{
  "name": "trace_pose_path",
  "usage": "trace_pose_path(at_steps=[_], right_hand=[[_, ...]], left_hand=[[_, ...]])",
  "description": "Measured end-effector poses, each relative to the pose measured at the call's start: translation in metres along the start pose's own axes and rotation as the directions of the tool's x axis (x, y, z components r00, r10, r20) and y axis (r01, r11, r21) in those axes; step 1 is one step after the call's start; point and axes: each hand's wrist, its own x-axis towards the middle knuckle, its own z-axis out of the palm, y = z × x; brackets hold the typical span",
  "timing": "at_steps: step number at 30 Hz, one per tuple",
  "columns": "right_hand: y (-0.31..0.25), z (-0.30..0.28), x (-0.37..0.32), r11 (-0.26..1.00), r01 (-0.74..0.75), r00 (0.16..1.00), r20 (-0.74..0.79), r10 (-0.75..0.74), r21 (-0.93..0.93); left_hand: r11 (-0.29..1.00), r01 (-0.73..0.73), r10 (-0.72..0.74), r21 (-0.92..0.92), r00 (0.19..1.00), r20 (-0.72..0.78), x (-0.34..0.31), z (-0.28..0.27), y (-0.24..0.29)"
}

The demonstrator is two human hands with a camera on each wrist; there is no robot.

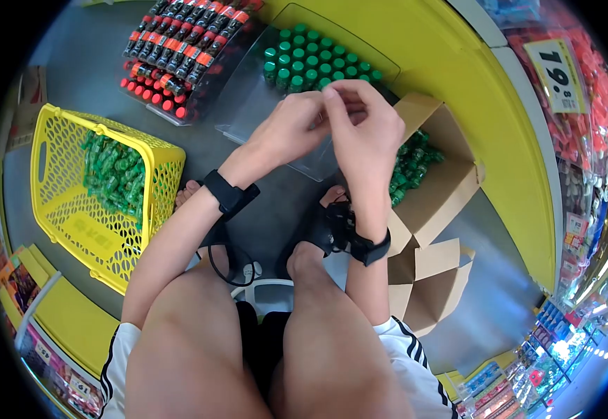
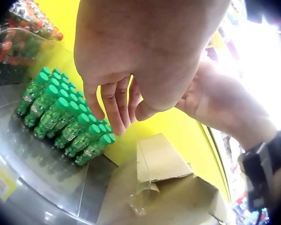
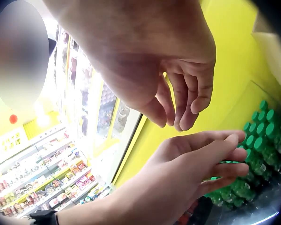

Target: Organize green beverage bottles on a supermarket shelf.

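Note:
My left hand [image 1: 290, 126] and right hand [image 1: 370, 122] meet over the clear plastic tray [image 1: 251, 115] in the head view, fingertips close together. Nothing shows between them. Loosely bent fingers of the left hand hang down in the left wrist view, apart from any bottle. In the right wrist view the right hand's fingers curve downward above the left hand. Small green bottles with green caps [image 1: 318, 63] stand in rows in the tray beyond the hands. An open cardboard box [image 1: 450, 192] by the right forearm holds more green bottles [image 1: 412, 164].
At left a tilted yellow basket [image 1: 164, 164] contains many green bottles [image 1: 115, 174]. Dark bottles with red caps [image 1: 185, 49] are stacked at the back left. A second open carton [image 1: 429, 297] lies near the right knee. Yellow shelving [image 1: 506, 133] curves along the right.

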Motion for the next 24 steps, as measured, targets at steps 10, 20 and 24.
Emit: trace_pose_path(at_steps=[10, 20, 24], right_hand=[[0.02, -0.12, -0.011, 0.941, -0.118, 0.993, -0.054, 0.107, -0.316], [0.074, -0.175, 0.009, 0.828, -0.236, 0.972, -0.102, 0.214, -0.509], [0.096, -0.184, 0.028, 0.717, -0.212, 0.968, -0.039, 0.249, -0.664]], left_hand=[[0.973, -0.214, 0.196, 0.089, 0.964, 0.179, 0.032, 0.047, 0.081], [0.902, -0.351, 0.271, 0.251, 0.913, 0.304, 0.055, 0.118, 0.093], [0.916, -0.308, 0.189, 0.258, 0.897, 0.399, 0.068, 0.14, 0.09]])
